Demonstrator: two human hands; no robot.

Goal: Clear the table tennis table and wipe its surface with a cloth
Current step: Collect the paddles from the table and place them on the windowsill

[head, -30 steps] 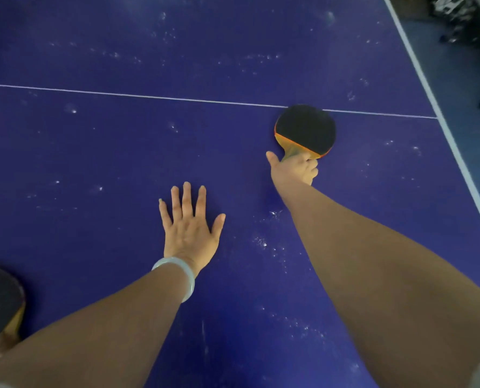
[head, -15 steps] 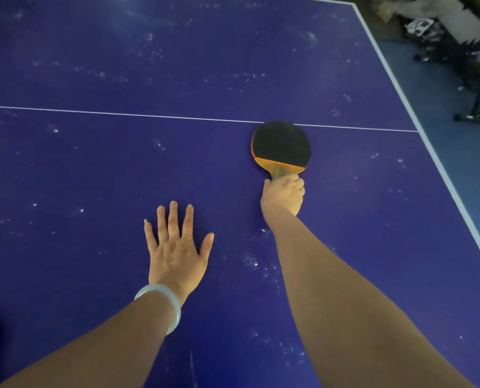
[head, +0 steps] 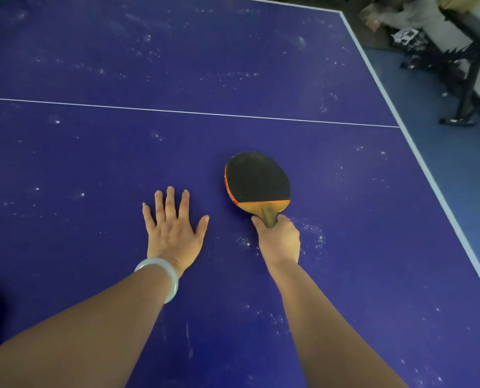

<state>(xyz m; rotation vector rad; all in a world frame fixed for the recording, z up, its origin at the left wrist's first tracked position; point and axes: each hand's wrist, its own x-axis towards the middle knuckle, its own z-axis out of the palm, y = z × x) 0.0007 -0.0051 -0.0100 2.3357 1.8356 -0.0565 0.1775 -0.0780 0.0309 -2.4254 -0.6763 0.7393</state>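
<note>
Dusty blue table [head: 93,152]: right hand [head: 279,242] grips the paddle [head: 257,180] handle, blade pointing twelve o'clock; left hand [head: 173,233] lies flat at its nine o'clock, fingers spread.

Your left hand [head: 174,236] lies flat, palm down, fingers spread. Your right hand [head: 279,242] curls round the handle of the paddle [head: 257,177]. Both forearms stretch forward, apart.

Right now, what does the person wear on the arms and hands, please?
Both forearms are bare; no sleeve shows in the head view. The left wrist carries one smooth, round bangle, pale whitish and slightly translucent. The left hand and the right hand have no gloves, and no ring shows on the left fingers.
</note>
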